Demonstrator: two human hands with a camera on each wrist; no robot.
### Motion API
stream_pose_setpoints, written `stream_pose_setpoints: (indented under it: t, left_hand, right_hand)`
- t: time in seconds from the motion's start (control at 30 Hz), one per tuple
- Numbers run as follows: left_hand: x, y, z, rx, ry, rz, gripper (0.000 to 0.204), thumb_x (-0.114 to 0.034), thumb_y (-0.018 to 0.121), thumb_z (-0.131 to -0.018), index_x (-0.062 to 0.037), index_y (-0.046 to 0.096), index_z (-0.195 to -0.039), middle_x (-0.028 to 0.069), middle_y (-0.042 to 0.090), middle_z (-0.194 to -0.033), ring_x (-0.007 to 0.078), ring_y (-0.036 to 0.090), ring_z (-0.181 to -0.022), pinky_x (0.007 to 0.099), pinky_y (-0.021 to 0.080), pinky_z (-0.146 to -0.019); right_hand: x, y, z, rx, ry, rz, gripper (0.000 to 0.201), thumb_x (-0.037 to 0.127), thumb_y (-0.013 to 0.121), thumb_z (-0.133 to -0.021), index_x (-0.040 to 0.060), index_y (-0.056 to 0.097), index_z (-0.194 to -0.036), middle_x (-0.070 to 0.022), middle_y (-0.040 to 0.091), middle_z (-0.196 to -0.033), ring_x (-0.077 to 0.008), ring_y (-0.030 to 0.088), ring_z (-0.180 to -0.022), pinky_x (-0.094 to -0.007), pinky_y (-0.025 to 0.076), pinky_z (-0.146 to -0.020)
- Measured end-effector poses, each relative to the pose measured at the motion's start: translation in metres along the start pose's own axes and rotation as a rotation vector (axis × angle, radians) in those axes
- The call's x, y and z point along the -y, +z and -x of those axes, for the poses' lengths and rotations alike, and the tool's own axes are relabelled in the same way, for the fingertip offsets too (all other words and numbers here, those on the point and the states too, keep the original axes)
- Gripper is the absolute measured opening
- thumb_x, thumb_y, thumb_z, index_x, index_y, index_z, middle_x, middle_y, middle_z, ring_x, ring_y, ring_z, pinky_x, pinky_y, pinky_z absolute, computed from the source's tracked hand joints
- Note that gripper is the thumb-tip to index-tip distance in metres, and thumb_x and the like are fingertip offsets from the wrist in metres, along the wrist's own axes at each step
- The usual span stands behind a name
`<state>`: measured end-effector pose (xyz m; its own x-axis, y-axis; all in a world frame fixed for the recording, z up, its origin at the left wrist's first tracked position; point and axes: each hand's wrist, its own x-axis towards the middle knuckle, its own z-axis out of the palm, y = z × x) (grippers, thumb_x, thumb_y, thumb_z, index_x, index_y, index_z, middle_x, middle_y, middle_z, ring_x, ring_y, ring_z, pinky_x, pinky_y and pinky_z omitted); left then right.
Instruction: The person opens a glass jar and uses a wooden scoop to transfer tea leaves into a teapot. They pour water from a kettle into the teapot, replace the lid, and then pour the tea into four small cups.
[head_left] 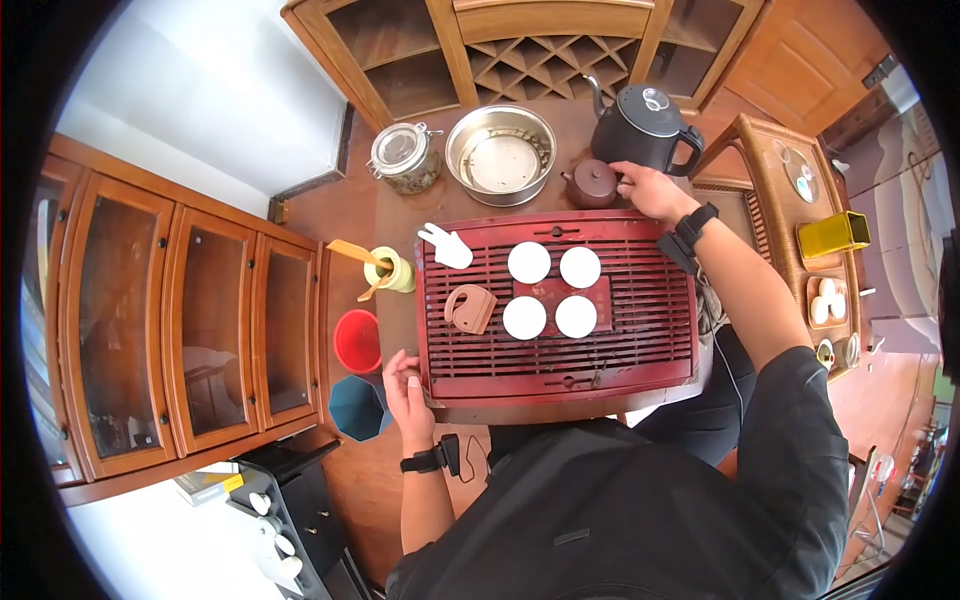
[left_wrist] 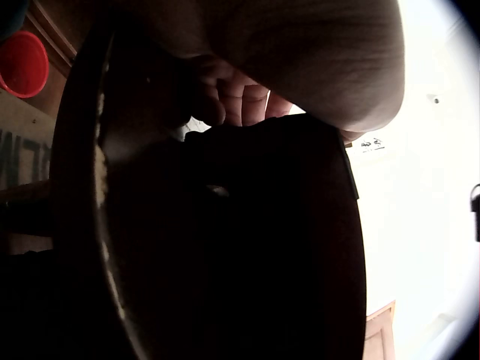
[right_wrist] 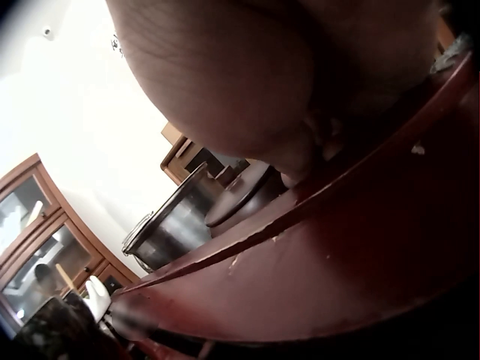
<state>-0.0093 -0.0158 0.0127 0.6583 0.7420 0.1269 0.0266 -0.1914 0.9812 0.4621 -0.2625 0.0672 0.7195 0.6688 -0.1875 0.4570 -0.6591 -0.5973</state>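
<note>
In the head view my right hand [head_left: 652, 191] pinches the handle side of a small brown teapot [head_left: 592, 185], which stands behind the red slatted tray [head_left: 640, 386]. Its lid is on, and the lid [right_wrist: 241, 193] shows past the tray's edge in the right wrist view. My left hand [head_left: 408, 400] rests at the tray's front left corner, fingers relaxed, holding nothing. Four white cups, one of them at the front right [head_left: 576, 316], sit on the tray, with a brown clay piece [head_left: 470, 309] and a white hand-shaped piece [head_left: 446, 246] to their left.
A black kettle [head_left: 640, 130] stands behind the teapot. Left of it are a steel bowl [head_left: 501, 155] and a glass jar [head_left: 405, 160]. A yellow-green holder [head_left: 393, 272] with wooden tools is left of the tray; red [head_left: 358, 341] and blue [head_left: 359, 408] bins stand below.
</note>
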Motion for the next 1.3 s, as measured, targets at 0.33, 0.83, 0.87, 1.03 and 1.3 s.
stream_pose_setpoints:
  t: [0.33, 0.83, 0.87, 1.03, 1.3]
  left_hand:
    - [-0.006, 0.001, 0.001, 0.003, -0.012, -0.017, 0.039, -0.015, 0.046, -0.104, 0.0013, 0.049, -0.139, 0.0081, 0.058, -0.118, 0.0137, 0.052, -0.098, 0.0282, 0.043, -0.092]
    - [-0.006, 0.002, 0.002, -0.003, -0.015, -0.021, 0.038, -0.012, 0.046, -0.103, 0.001, 0.05, -0.139, 0.0074, 0.058, -0.118, 0.0132, 0.052, -0.097, 0.0278, 0.043, -0.092]
    - [-0.005, 0.002, 0.002, -0.001, -0.011, -0.02, 0.038, -0.012, 0.046, -0.103, 0.0009, 0.05, -0.139, 0.0075, 0.058, -0.118, 0.0139, 0.053, -0.1, 0.0283, 0.043, -0.093]
    - [-0.005, 0.002, 0.002, 0.018, -0.004, -0.022, 0.037, -0.012, 0.045, -0.104, 0.001, 0.05, -0.138, 0.0091, 0.058, -0.119, 0.0174, 0.054, -0.109, 0.0316, 0.043, -0.1]
    - [-0.007, 0.003, 0.002, 0.033, 0.016, -0.04, 0.039, -0.008, 0.043, -0.102, 0.002, 0.05, -0.139, 0.0105, 0.058, -0.121, 0.0198, 0.055, -0.113, 0.0347, 0.042, -0.104]
  right_hand:
    - [0.008, 0.0, 0.004, -0.067, -0.059, 0.04, 0.043, 0.017, 0.061, -0.097, 0.0063, 0.057, -0.138, -0.0216, 0.068, -0.123, -0.0385, 0.064, -0.117, -0.0423, 0.05, -0.099]
    - [0.052, -0.058, 0.104, -0.167, -0.11, -0.164, 0.042, 0.01, 0.059, -0.099, 0.0076, 0.055, -0.141, -0.0133, 0.068, -0.104, -0.0243, 0.065, -0.098, -0.0341, 0.05, -0.091]
    - [0.046, -0.059, 0.116, -0.164, -0.123, -0.173, 0.042, 0.009, 0.059, -0.099, 0.0068, 0.055, -0.141, -0.0128, 0.068, -0.104, -0.0228, 0.065, -0.097, -0.0336, 0.05, -0.091]
    - [0.053, -0.055, 0.183, -0.058, -0.051, -0.189, 0.044, 0.004, 0.057, -0.098, 0.0048, 0.054, -0.142, -0.0148, 0.069, -0.118, -0.0215, 0.065, -0.106, -0.0331, 0.05, -0.096]
    - [0.057, -0.028, 0.226, 0.117, 0.038, -0.246, 0.046, -0.001, 0.058, -0.094, 0.005, 0.056, -0.14, -0.018, 0.069, -0.121, -0.0302, 0.068, -0.11, -0.0383, 0.052, -0.096]
